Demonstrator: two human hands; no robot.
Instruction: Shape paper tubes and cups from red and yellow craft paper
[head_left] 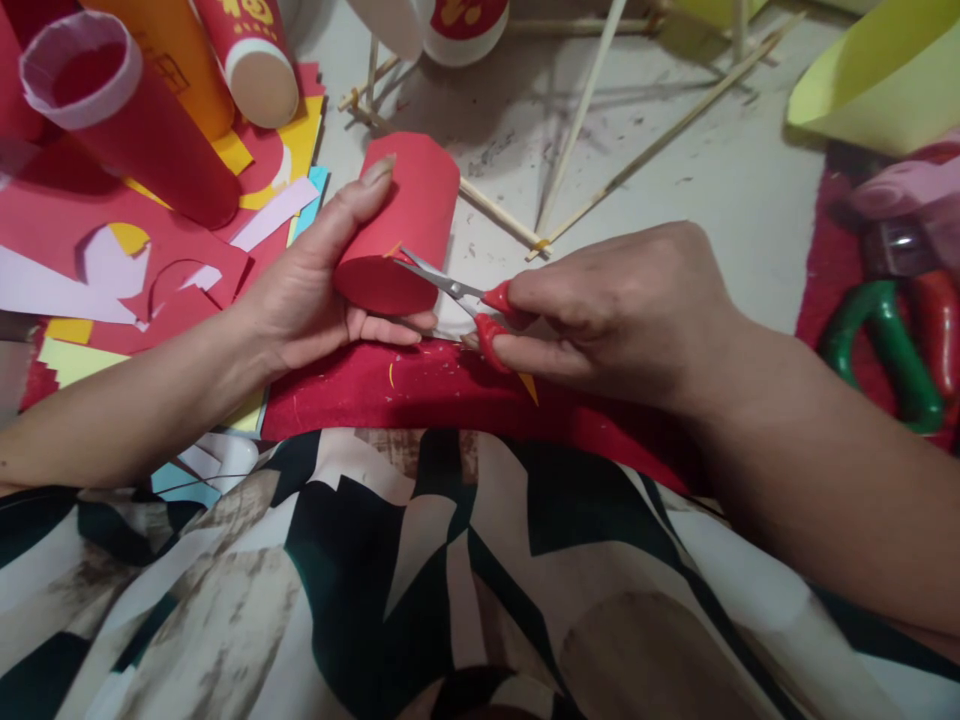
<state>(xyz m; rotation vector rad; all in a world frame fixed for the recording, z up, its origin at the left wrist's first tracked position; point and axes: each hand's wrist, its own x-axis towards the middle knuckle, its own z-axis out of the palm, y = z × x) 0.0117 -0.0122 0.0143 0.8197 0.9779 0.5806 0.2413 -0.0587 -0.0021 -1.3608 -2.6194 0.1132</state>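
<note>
My left hand (315,250) is wrapped round a red paper cylinder (409,195), thumb on its upper side and fingers beneath. The cylinder is tilted, with its flat red end facing me. In my right hand (615,305) is a pair of small scissors (491,335) with red handles, fingers in the loops. The scissors' metal blades are slightly apart and reach to the rim of the cylinder's near end, where a tiny orange sliver shows at the tips. A pointed orange scrap (529,385) hangs below my right hand.
Red and orange paper tubes (172,150) and cut paper scraps (187,255) crowd the left. A frame of thin wooden sticks (660,155) stands behind my hands. Green-handled pliers (877,340) and a yellow paper sheet (885,85) lie right.
</note>
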